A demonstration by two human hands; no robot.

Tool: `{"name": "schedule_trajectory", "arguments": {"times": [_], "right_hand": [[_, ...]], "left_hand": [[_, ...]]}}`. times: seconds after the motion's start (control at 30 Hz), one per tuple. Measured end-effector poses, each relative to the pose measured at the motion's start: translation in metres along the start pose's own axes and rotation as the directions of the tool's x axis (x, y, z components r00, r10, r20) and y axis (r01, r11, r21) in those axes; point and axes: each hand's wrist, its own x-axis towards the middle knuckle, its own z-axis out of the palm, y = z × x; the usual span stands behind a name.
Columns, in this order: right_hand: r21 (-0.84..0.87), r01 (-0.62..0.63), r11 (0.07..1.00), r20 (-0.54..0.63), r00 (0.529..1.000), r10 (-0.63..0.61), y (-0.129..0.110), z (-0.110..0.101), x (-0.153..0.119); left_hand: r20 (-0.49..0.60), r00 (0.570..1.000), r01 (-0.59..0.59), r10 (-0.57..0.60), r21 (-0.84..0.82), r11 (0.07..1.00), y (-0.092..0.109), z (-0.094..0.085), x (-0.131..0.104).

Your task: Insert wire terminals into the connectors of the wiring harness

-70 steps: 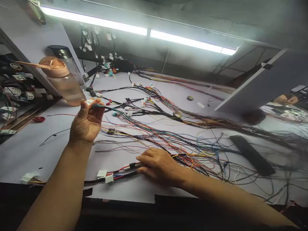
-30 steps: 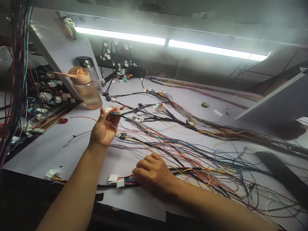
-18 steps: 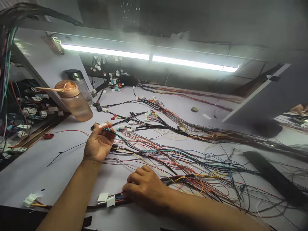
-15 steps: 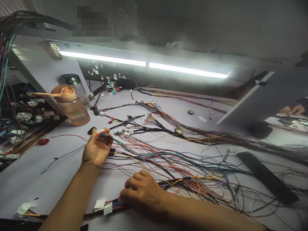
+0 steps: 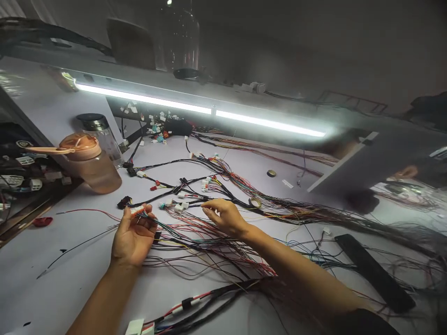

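My left hand (image 5: 134, 237) is closed around a white and orange wire connector (image 5: 138, 211), palm turned up. Teal, dark and other thin wires (image 5: 171, 230) run from it to the right across the table. Over the middle of the wires, my right hand (image 5: 225, 216) is raised with thumb and forefinger bent towards each other. Whether a thin wire sits between those fingertips I cannot make out. White connectors (image 5: 179, 206) lie just left of the right fingertips, and a black connector (image 5: 125, 202) lies behind the left hand.
Taped wire harnesses (image 5: 223, 190) spread over the white table, with a tape roll (image 5: 255, 202) among them. An orange-lidded bottle (image 5: 94, 167) and a clear bottle (image 5: 108, 139) stand at left. A dark flat bar (image 5: 375, 272) lies at right. Behind is a lit tube lamp (image 5: 150, 98).
My right hand has left the thick harness at the front and moved up and back over the wires. My left hand still holds the connector. The view has shifted slightly.
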Motion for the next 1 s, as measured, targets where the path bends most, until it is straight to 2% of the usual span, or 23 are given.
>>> {"name": "schedule_trajectory", "arguments": {"times": [0.17, 0.3, 0.4, 0.5, 0.67, 0.9, 1.0], "right_hand": [[-0.125, 0.049, 0.991, 0.102, 0.994, -0.036, 0.002, 0.028, 0.03], [-0.253, 0.087, 0.964, 0.14, 0.989, -0.052, 0.002, 0.046, 0.051], [-0.327, 0.106, 0.939, 0.119, 0.99, -0.07, 0.007, 0.059, 0.054], [-0.33, 0.119, 0.937, 0.071, 0.992, -0.101, 0.012, 0.068, 0.046], [-0.249, 0.149, 0.957, 0.052, 0.989, -0.14, 0.015, 0.07, 0.037], [-0.187, 0.258, 0.948, 0.074, 0.966, -0.249, 0.015, 0.067, 0.039], [-0.155, 0.244, 0.957, 0.06, 0.97, -0.237, 0.016, 0.07, 0.039]], "left_hand": [[-0.067, 0.997, 0.03, -0.033, -0.033, 0.999, -0.001, 0.004, -0.004], [-0.061, 0.997, 0.056, -0.054, 0.023, 0.998, -0.005, 0.005, -0.003], [-0.036, 0.998, 0.061, -0.058, 0.089, 0.994, -0.009, 0.005, -0.002], [-0.039, 0.997, 0.064, -0.059, 0.125, 0.99, -0.014, 0.006, -0.001], [0.01, 0.999, 0.042, -0.045, 0.193, 0.98, -0.02, 0.008, -0.001], [0.144, 0.986, 0.039, -0.089, 0.316, 0.948, -0.018, 0.0, 0.004], [0.165, 0.982, 0.034, -0.097, 0.344, 0.938, -0.019, -0.001, 0.006]]}}
